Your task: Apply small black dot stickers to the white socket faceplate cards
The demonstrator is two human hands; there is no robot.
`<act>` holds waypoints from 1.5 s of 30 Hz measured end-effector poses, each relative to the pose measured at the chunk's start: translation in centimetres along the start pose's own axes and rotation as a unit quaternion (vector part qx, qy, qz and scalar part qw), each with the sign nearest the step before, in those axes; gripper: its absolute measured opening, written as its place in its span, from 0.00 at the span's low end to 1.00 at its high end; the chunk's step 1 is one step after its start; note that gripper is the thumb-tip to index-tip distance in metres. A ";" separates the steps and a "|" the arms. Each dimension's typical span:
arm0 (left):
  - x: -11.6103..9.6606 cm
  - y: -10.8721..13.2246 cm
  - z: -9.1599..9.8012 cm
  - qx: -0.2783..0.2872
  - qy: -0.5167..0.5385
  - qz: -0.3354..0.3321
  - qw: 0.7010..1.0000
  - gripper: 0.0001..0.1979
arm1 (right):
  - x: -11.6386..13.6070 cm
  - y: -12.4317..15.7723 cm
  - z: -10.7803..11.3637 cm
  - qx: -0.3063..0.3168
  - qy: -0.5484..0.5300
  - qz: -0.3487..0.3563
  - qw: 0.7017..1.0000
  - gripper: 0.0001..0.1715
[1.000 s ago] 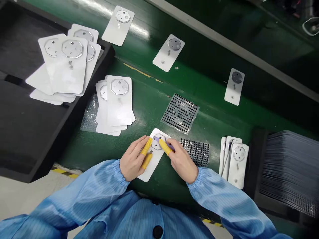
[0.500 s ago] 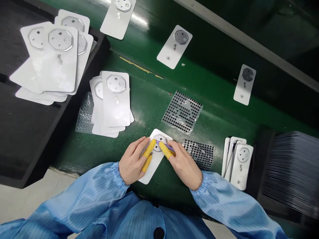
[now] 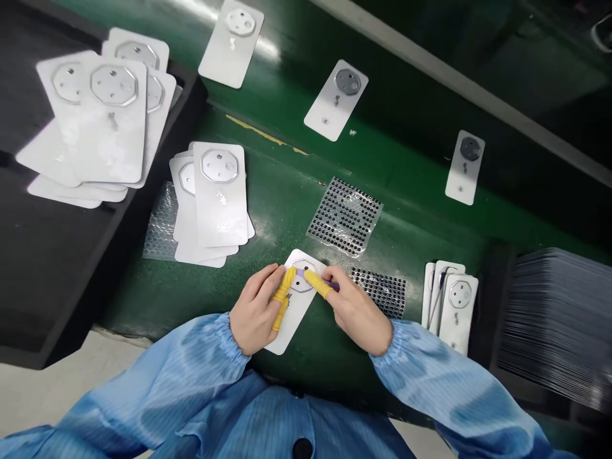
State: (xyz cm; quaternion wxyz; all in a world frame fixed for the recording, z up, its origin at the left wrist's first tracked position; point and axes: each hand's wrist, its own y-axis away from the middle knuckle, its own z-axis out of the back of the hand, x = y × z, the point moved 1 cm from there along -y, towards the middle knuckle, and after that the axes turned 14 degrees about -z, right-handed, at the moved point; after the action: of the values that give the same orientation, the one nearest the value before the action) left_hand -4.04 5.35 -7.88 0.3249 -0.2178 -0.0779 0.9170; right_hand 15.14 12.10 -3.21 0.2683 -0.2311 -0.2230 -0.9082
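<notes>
A white phone back cover (image 3: pixel 297 313) with an octagonal camera plate lies slanted on the green bench in front of me. My left hand (image 3: pixel 258 311) grips its left side, and two of its fingers wear yellow finger cots. From the right, my right hand (image 3: pixel 362 313), also with a yellow finger cot, pinches a slim purple tool (image 3: pixel 331 285). The tool's front end is over the camera plate, between both hands' fingertips. What the tip touches is too small to make out. Just beyond the right hand lies a sheet of small black dots (image 3: pixel 382 294).
Another sheet of black dots (image 3: pixel 345 217) lies further back. Stacked white covers stand at left (image 3: pixel 220 217), on a black tray (image 3: pixel 71 274), and at right (image 3: pixel 459 312). Single covers (image 3: pixel 336 102) lie along the back strip. A block of dark thin sheets (image 3: pixel 554 325) sits far right.
The camera view has shifted slightly, so the background sits a little differently. My right hand has moved slightly to the right with the purple tool. The left hand keeps its place on the cover.
</notes>
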 end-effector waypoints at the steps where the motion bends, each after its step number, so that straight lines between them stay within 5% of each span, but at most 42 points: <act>1: 0.0 0.0 0.0 0.001 -0.006 -0.006 1.000 0.07 | -0.1 0.1 0.6 -0.006 -0.045 0.008 0.999 0.24; 5: 0.2 0.2 -0.2 0.000 -0.027 -0.013 1.000 0.10 | -2.6 0.9 3.8 -0.121 -0.171 -0.057 0.976 0.21; 9: -0.1 0.2 -0.5 0.001 -0.041 -0.005 0.999 0.08 | -9.2 2.3 5.2 -0.281 -0.031 -0.196 0.939 0.22; 13: -0.5 0.2 -0.8 0.001 -0.051 0.007 0.999 0.07 | -12.8 2.7 4.6 -0.316 0.083 -0.233 0.916 0.26; 17: 0.0 0.4 -1.0 -0.022 -0.046 -0.005 0.999 0.07 | -7.7 1.3 2.5 -0.314 0.083 -0.181 0.928 0.24; 20: 0.4 0.5 -1.2 -0.046 -0.047 -0.007 0.998 0.12 | -2.2 0.1 -0.3 -0.218 -0.020 -0.111 0.969 0.17; 22: 0.5 0.5 -1.5 -0.061 -0.046 -0.002 0.997 0.17 | -0.1 -0.4 -1.9 -0.194 -0.095 -0.101 0.971 0.14; 30: 0.5 0.3 -2.2 -0.112 0.051 0.085 0.989 0.17 | -1.1 -1.2 -3.0 -0.221 -0.254 -0.159 0.928 0.07; 35: -1.8 -2.1 2.1 -0.128 0.184 0.144 0.964 0.22 | 0.2 -0.5 -0.5 -0.170 -0.385 -0.142 0.896 0.08; 38: -5.0 -5.0 6.3 -0.120 0.317 0.163 0.926 0.17 | 1.3 2.1 2.9 -0.156 -0.490 -0.135 0.847 0.12; 42: -9.1 -8.0 10.1 -0.152 0.597 0.232 0.753 0.13 | 2.6 6.9 7.9 -0.204 -0.566 -0.128 0.788 0.10; 45: -10.8 -8.6 10.9 -0.168 0.639 0.208 0.721 0.12 | 3.4 9.8 10.0 -0.265 -0.557 -0.110 0.779 0.09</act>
State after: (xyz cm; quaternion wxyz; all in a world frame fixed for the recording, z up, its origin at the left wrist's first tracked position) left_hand 3.43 5.21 8.10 0.0565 -0.8142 0.0428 0.5763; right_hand 21.35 8.69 9.31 -0.0762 -0.7327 -0.1080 -0.6676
